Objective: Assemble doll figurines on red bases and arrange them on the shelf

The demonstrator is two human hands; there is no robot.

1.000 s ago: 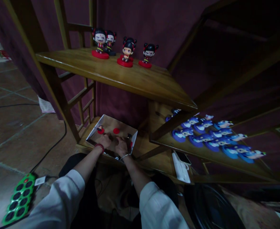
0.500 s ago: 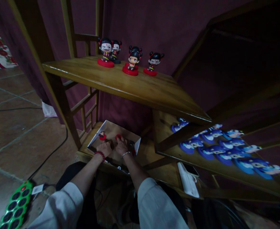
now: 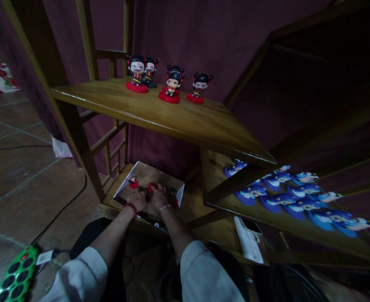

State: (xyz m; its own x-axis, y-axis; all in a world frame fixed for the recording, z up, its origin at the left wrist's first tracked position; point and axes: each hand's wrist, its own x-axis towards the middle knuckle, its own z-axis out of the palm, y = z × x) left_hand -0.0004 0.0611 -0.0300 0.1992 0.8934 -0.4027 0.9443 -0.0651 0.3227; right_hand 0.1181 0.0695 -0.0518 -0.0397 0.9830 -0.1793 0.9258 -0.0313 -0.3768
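Both hands are down inside a shallow white open box [image 3: 180, 196] on the lower shelf. My left hand [image 3: 137, 200], with a red bead bracelet at the wrist, has its fingers curled in against something dark that I cannot make out. Beside it my right hand [image 3: 158, 198], wearing a thin bracelet, closes its fingers on a figurine whose red base [image 3: 152, 186] shows at the fingertips; the rest is hidden. A small black-haired figurine [image 3: 133, 181] on a red base is at the box's left side. More red and dark pieces lie by the right hand.
Several black-haired figurines [image 3: 137, 73] stand on the wooden shelf [image 3: 172, 115] above the box. Blue-based figurines [image 3: 278, 201] fill a shelf to the right. Below it lie a white bag [image 3: 249, 243] and a phone [image 3: 252, 225]. A green power strip [image 3: 16, 274] is on the floor.
The view has shifted slightly. In the box, the red base by my right fingers shows a little more, and my left hand has turned slightly.
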